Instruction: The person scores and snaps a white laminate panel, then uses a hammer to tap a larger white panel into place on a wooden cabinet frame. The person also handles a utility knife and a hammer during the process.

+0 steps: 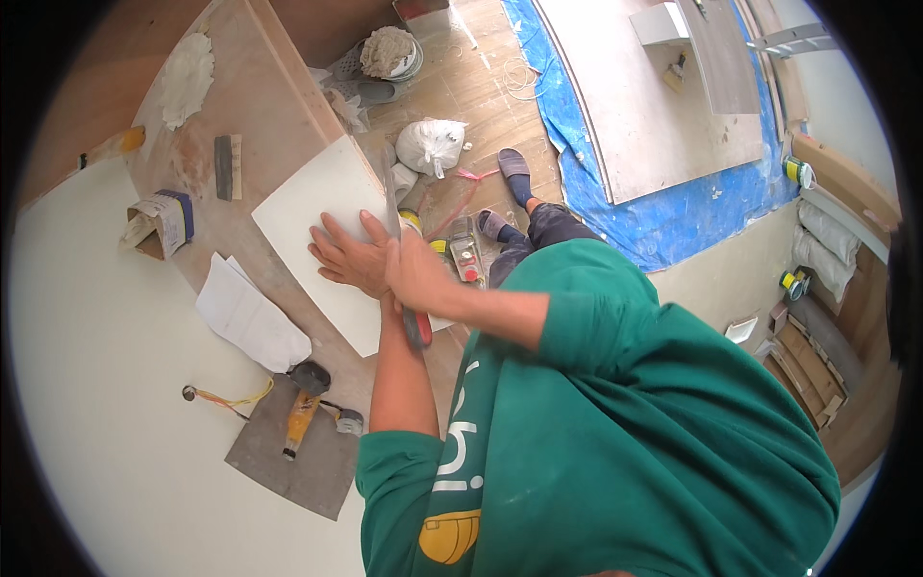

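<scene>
My left hand [348, 254] lies flat with its fingers spread on a white board [312, 207] at the edge of the workbench. Crossing over my left wrist, my right hand [419, 273] is closed round what looks like a handsaw [417, 329] with a red and black handle. Its thin grey blade shows past my knuckles, along the board's right edge. My fingers and the grip are partly hidden and slightly blurred.
Folded white paper [245, 313], an open carton [165, 221] and a dark block [227, 167] lie on the bench. A yellow-handled power tool [303, 418] rests on a grey sheet [264, 452]. White bag [431, 144] and blue tarp [692, 226] cover parts of the floor.
</scene>
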A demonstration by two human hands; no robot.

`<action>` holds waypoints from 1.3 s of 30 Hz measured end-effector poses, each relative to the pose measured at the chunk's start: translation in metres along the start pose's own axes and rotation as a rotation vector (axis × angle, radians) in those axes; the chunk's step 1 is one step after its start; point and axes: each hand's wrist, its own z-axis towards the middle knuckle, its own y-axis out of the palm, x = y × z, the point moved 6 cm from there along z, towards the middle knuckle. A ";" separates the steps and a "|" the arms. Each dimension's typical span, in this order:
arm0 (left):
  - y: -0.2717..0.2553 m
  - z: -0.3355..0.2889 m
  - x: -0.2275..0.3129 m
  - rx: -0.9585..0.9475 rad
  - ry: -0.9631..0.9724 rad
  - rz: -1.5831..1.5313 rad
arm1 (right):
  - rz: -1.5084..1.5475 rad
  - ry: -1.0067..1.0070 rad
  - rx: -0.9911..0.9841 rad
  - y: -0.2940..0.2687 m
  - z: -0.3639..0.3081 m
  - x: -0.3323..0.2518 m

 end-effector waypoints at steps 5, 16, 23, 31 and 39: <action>0.005 0.005 -0.001 -0.032 0.002 0.013 | -0.153 -0.189 0.106 -0.001 0.002 -0.007; -0.004 0.000 0.004 -0.040 0.013 -0.005 | 0.067 0.018 -0.038 -0.011 0.022 -0.033; -0.011 -0.005 0.005 -0.090 0.040 -0.042 | 0.036 0.039 -0.018 -0.005 0.043 -0.035; -0.004 -0.001 0.001 -0.134 -0.008 0.051 | -0.119 0.039 0.092 -0.008 0.046 -0.027; -0.003 -0.005 0.000 -0.080 0.077 0.010 | -0.170 -0.012 -0.015 -0.013 0.067 -0.039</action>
